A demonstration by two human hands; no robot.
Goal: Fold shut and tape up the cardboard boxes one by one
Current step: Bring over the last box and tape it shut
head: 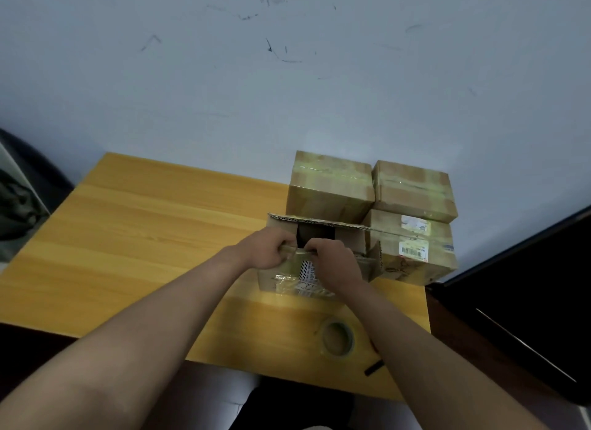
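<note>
While both hands meet over it, the open brown cardboard box (287, 279) stands on the yellow wooden counter (134, 237), its far flap upright. The left hand (267, 248) curls its fingers round the near flap's top edge, and the right hand (332, 260) pinches the same edge just beside it. Three taped-up brown cardboard boxes (412, 189) are stacked behind and to the right, touching the open one. A roll of clear packing tape (337, 338) lies flat on the counter nearer the person, under the right forearm.
</note>
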